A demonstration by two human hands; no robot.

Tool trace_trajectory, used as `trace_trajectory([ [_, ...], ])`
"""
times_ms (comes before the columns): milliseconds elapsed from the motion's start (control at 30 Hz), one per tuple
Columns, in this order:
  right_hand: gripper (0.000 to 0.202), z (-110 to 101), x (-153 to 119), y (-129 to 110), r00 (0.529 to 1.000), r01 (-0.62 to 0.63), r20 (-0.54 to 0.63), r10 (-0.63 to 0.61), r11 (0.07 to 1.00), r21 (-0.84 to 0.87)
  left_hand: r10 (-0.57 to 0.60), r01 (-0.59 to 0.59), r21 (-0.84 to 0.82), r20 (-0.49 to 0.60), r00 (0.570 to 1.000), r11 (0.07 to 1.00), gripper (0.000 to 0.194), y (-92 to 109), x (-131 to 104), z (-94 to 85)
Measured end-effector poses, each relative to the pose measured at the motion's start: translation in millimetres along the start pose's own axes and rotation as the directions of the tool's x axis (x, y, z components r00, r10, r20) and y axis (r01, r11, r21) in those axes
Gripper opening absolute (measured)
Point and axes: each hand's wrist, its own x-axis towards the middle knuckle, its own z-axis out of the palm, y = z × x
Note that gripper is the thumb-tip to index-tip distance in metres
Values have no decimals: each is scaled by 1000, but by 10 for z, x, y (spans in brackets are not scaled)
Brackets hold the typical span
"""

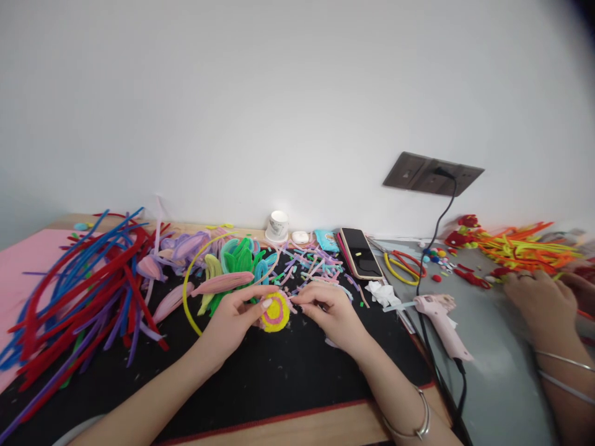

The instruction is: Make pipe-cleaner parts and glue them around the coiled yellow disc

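Note:
Between thumb and fingers, my left hand (239, 316) holds a round yellow pipe-cleaner disc (277, 320) with a pink ring on its face. My right hand (328, 310) is pinched closed at the disc's right edge, on what looks like a thin pink pipe-cleaner end (294, 298). Its exact shape is mostly hidden by the fingertips. Just behind my left hand lie a pink pipe-cleaner petal (223, 284) and green looped pieces (242, 257). Short pastel pipe-cleaner cuttings (320, 263) are scattered beyond my right hand.
Red, blue and purple pipe cleaners (106, 291) pile at left on the black mat (288, 384). A paper cup (277, 226), phone (361, 254), pliers (403, 267) and corded pink glue gun (444, 322) stand or lie around. Another person's hand (542, 303) works at right.

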Motion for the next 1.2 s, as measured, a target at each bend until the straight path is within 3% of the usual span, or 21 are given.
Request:
trace_trajectory([
  [667, 7, -30, -20, 37, 997, 66, 42, -64, 997, -48, -47, 50, -88, 37, 998, 995, 34, -47, -8, -7],
  [933, 9, -7, -26, 34, 1000, 22, 2, -22, 999, 46, -110, 137, -226, 130, 985, 964, 35, -113, 4, -4],
  [1200, 16, 40, -40, 65, 997, 67, -46, -65, 997, 44, -120, 171, -301, 182, 976, 938, 35, -149, -6, -6],
])
